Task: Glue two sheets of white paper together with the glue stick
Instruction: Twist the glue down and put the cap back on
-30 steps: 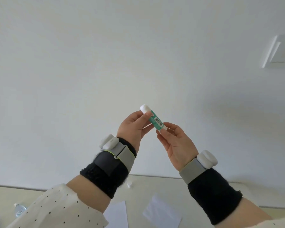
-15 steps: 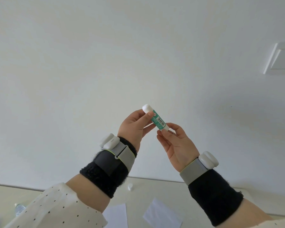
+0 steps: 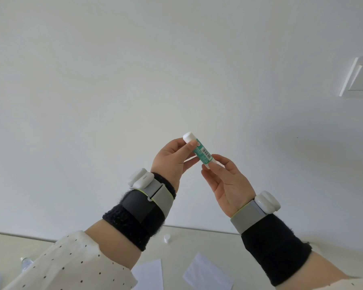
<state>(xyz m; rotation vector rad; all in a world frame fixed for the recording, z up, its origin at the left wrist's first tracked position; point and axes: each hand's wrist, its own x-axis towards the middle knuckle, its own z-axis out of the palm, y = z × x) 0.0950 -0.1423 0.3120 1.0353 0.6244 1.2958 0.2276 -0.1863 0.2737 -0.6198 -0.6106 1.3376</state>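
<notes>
Left hand [image 3: 172,158] fingers [image 3: 188,147] curled around glue stick [image 3: 199,151]; right hand [image 3: 228,181] fingers [image 3: 219,159] pinching its base, above bench [image 3: 208,243].

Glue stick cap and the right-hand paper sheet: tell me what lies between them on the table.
Nothing: in the head view, only bare table separates the small white cap from the right-hand sheet.

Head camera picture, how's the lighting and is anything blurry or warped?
Head view: soft, even light, no glare; a faint shadow on the wall right of the hands. The glue stick, pinched by the left hand and right hand, is sharp enough to show its barcode. Wide-angle distortion stretches the forearms; the paper sheets look softer near the bottom edge.
</notes>
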